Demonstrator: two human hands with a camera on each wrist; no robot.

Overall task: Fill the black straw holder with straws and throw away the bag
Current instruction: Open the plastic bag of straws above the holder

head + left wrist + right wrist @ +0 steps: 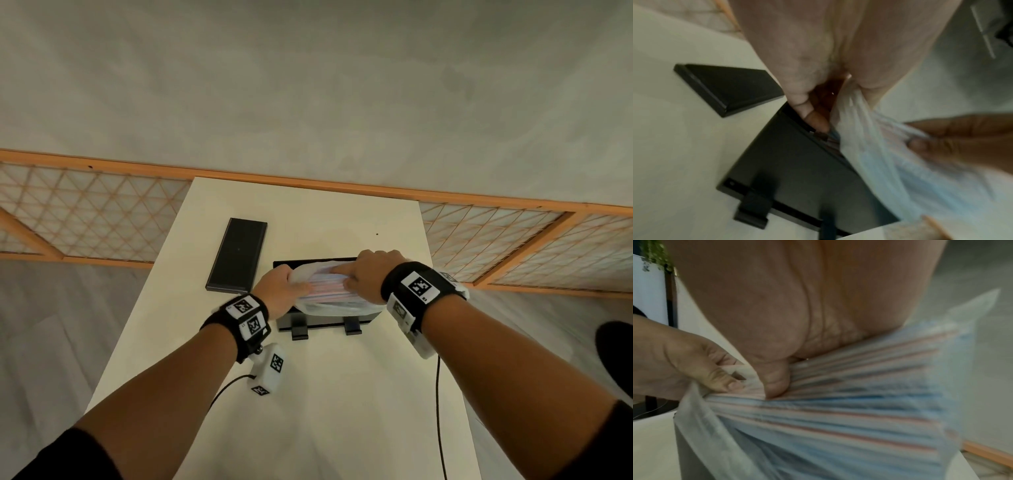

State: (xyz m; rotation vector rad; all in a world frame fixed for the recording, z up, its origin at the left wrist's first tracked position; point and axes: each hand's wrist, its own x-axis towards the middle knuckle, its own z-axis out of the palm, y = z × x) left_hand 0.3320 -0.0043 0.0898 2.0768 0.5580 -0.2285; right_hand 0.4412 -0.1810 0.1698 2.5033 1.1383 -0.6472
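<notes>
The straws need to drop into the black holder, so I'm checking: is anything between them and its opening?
Yes: the clear plastic bag still wraps the straws, held by both hands over the open straw holder. The lid lies aside on the table.

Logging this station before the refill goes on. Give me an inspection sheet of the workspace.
Surface: white table, bare at the near end.
Job's things: black holder mid-table, lid off; clear bag of striped straws held over its open top.
Clutter: black lid flat, left of the holder and apart from it.
Hands: left hand grips the bag's left end; right hand grips bag and straws from above.
Cables: black cable trails from the right wrist across the table; a second cable runs from the left wrist unit.
Surroundings: wooden lattice screen, grey floor.
</notes>
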